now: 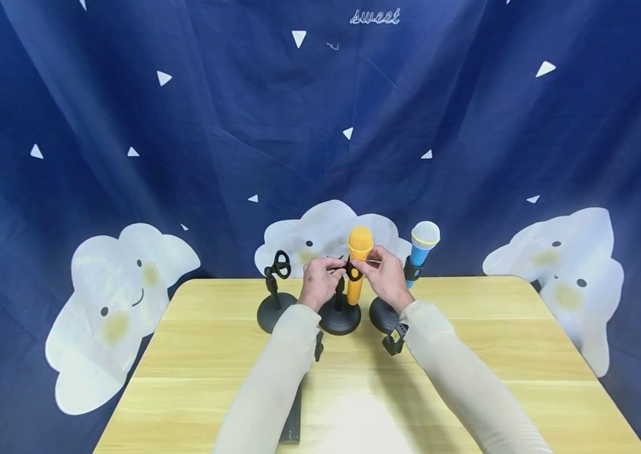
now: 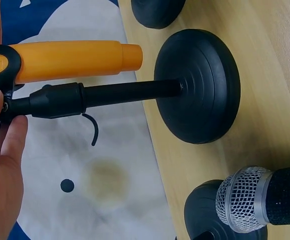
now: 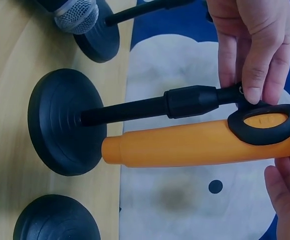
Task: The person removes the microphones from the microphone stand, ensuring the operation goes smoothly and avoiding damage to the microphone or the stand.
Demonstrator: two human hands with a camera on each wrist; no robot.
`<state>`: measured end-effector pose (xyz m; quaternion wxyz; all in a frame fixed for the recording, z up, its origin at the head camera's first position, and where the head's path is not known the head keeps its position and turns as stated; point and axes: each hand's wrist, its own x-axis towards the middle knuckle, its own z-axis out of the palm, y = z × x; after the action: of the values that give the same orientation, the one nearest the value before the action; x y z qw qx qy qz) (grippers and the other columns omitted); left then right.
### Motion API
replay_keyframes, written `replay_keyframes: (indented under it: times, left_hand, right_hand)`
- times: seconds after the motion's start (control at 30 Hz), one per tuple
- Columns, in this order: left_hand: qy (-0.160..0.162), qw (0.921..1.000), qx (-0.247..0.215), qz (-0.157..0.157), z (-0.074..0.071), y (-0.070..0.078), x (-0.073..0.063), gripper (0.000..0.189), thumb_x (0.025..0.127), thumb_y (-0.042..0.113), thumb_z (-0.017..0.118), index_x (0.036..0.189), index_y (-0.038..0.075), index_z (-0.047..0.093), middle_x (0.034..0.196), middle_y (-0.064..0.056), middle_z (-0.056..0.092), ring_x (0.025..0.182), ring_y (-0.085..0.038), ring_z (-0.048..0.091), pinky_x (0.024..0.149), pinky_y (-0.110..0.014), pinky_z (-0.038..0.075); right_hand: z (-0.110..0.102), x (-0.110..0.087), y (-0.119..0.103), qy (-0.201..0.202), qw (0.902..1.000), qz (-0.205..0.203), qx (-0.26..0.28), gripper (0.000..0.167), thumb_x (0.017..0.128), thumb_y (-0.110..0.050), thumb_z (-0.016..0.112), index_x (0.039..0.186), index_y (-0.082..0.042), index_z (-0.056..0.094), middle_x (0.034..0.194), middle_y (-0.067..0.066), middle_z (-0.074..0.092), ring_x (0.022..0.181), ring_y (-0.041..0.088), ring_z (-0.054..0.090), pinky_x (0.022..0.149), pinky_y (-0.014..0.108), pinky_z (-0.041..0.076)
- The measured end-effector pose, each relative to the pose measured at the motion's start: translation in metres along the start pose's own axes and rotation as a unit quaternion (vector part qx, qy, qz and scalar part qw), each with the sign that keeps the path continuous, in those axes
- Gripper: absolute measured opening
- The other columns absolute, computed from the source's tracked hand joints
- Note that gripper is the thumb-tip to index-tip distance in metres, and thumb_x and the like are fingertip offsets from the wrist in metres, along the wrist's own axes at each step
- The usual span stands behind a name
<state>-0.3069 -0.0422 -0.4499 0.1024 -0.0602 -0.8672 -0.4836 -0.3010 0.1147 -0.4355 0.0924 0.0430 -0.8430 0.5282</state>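
Microphone (image 1: pixel 360 239), orange, sits near-upright in the black clip (image 3: pixel 257 140) of the middle stand (image 1: pixel 340 321). I observe the left hand (image 1: pixel 321 280) pinching the clip's joint between thumb and fingers — the right hand (image 1: pixel 389 279) grips the microphone's upper body. Adjacent, at right: blue microphone (image 1: pixel 419 256), clipped, tilted.

The left hand (image 1: pixel 320 280) and right hand (image 1: pixel 387 277) are bare. A plain cream left sleeve (image 1: pixel 268 381) shows at the head view's lower centre, a matching right sleeve (image 1: pixel 467 378) at lower right, a black camera (image 1: pixel 394 340) with a yellow patch beside its cuff (image 1: pixel 425 315).
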Motion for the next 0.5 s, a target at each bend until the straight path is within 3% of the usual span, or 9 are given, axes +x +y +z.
replay_keyframes:
  times: [0.5]
  left_hand:
    - [0.001,1.0000,0.004,-0.006,0.0010,-0.0010,-0.0002,0.014,0.088,0.008,0.076,0.102,0.008,0.080,0.101,-0.006,0.076,0.096,-0.021,0.072,0.079,-0.031,0.059]
  right_hand:
    - [0.0004,-0.0015,0.0010,0.001,0.9999,-0.012,-0.008,0.034,0.091,-0.023,0.075,0.115,-0.002,0.064,0.111,0.016,0.069,0.104,0.031,0.067,0.090,0.045,0.055]
